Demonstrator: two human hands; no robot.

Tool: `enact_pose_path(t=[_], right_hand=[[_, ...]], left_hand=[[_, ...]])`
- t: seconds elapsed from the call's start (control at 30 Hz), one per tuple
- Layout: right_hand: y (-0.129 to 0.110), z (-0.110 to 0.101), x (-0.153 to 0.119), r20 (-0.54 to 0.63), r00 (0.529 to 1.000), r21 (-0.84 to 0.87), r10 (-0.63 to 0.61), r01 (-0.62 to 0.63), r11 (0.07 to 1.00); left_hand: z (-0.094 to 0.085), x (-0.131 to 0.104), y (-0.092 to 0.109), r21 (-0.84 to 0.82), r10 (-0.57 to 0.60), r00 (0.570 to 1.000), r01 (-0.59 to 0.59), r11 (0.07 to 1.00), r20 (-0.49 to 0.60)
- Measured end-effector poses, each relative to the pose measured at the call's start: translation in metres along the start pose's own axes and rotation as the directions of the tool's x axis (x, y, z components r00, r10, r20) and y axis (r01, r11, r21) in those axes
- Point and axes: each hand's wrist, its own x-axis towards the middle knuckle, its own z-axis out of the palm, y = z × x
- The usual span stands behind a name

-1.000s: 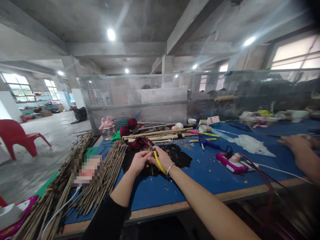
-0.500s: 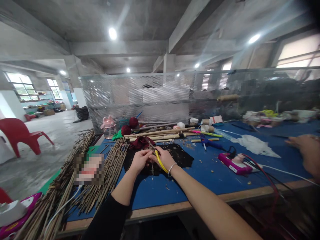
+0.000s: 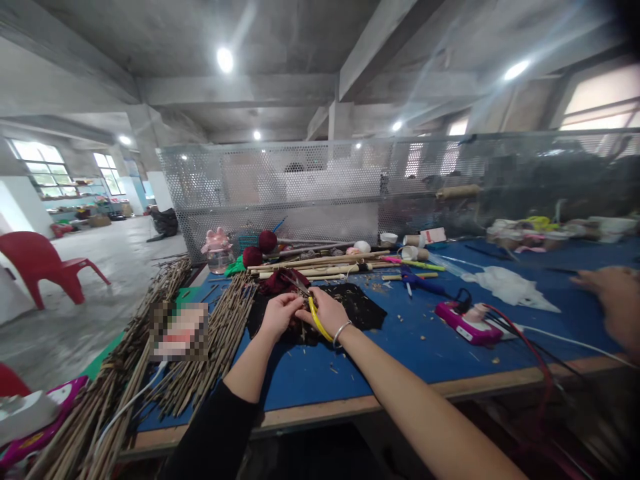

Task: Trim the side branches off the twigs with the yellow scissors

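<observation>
My right hand [image 3: 330, 311] is closed round yellow-handled scissors [image 3: 317, 319], their blades pointing up and to the left. Close beside it, my left hand [image 3: 279, 316] is pinched closed at the fingertips; what it grips is too small and hidden to name. Both hands meet over a black cloth [image 3: 367, 308] strewn with pale scraps. A dark red bundle of yarn or fabric [image 3: 273, 283] lies just behind my fingers.
Thin twigs [image 3: 225, 327] lie in bundles to the left. Behind the hands are peeled sticks [image 3: 320, 270] and dark red balls [image 3: 267, 241]. A blue glue gun [image 3: 423, 285] and purple power strip [image 3: 467, 325] sit right. Another person's hand [image 3: 613, 293] shows far right.
The view has tilted slightly. Both hands stay together over the black cloth, scissors still in the right. A thin piece that hung below the fingers no longer shows.
</observation>
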Motion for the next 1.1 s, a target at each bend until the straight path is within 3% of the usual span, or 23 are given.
enact_pose_path(t=[0.17,0.4,0.6,1.1], right_hand=[[0.004,0.006,0.003,-0.061,0.994,-0.017,-0.094,0.093,0.996],[0.008,0.01,0.003,-0.077,0.991,-0.008,-0.111,0.111,0.994],[0.001,0.008,0.001,-0.051,0.996,0.078,-0.076,0.08,0.994],[-0.004,-0.005,-0.004,-0.016,1.0,0.085,0.012,-0.011,0.996]], left_hand=[[0.0,0.0,-0.001,0.002,0.022,1.0,-0.022,1.0,0.002],[0.002,0.0,0.0,-0.014,0.045,0.997,-0.045,0.999,-0.059],[0.003,0.0,0.0,0.0,0.059,0.994,-0.059,0.998,-0.09],[0.001,0.0,0.001,-0.036,0.021,0.997,-0.023,0.999,-0.068]])
